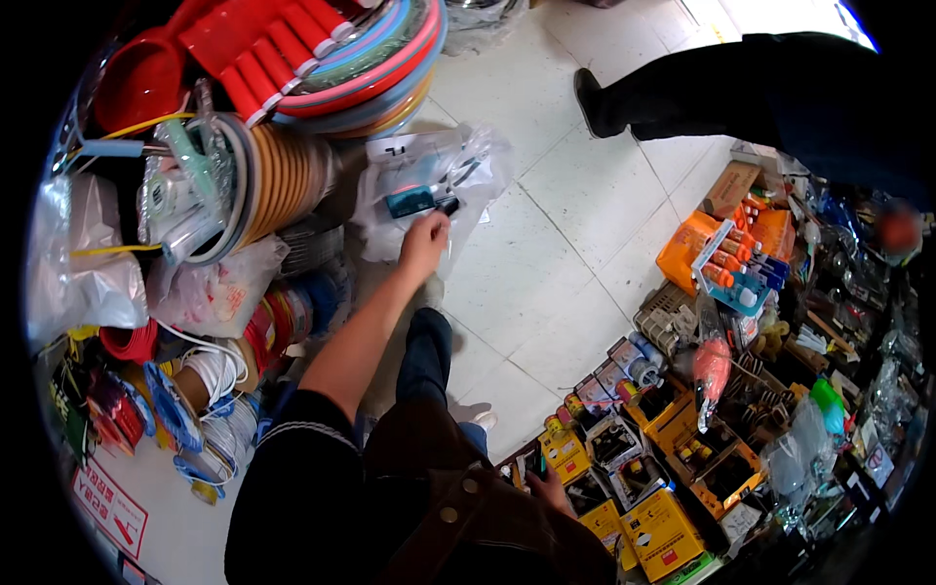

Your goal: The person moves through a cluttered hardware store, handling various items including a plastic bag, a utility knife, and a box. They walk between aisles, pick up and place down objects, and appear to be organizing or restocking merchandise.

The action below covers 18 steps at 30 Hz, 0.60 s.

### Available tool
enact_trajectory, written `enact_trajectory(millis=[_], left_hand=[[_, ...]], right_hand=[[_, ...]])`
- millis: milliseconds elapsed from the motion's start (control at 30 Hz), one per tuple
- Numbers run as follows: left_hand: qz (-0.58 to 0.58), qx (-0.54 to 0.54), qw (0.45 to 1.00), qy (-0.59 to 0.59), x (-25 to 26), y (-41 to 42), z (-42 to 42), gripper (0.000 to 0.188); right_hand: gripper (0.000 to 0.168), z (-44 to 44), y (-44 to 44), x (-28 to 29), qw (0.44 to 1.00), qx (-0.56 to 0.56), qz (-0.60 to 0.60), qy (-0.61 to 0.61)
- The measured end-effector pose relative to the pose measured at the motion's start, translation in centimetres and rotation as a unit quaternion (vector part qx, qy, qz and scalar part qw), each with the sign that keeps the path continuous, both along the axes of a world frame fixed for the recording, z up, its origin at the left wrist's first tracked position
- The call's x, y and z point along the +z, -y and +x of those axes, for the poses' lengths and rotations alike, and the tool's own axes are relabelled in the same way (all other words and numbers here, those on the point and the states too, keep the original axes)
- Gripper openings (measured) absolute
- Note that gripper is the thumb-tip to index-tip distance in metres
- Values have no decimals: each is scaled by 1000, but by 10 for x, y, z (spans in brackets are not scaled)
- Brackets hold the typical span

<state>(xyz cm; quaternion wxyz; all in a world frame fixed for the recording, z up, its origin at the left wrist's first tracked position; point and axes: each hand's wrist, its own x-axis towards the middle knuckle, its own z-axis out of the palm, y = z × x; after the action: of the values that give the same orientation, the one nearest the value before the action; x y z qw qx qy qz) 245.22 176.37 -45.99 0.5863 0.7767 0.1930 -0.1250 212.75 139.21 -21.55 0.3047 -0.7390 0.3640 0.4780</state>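
Observation:
My left hand is closed around the gathered top of a clear plastic bag, which hangs in front of me over the tiled floor. Through the film show a dark teal box and other packaged items, partly blurred. Low by my hip, my right hand is wrapped around a slim dark object with a greenish edge; its kind is unclear. Right beside that hand stand open boxes of small canned goods and a yellow carton.
Stacked coloured plastic basins, red dustpans and wire spools crowd the left. At upper right is a person's dark-clothed leg. Orange-capped bottles and a grey plastic basket stand among goods along the right.

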Motion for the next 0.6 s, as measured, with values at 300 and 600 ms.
enact_trajectory(millis=[300, 600], left_hand=[[-421, 371, 821, -102, 211, -37, -158, 22], [125, 329, 936, -11, 152, -17, -26, 90]], right_hand=[[15, 209, -125, -6, 919, 197, 152, 305], [28, 404, -280, -58, 889, 58, 379, 251]])
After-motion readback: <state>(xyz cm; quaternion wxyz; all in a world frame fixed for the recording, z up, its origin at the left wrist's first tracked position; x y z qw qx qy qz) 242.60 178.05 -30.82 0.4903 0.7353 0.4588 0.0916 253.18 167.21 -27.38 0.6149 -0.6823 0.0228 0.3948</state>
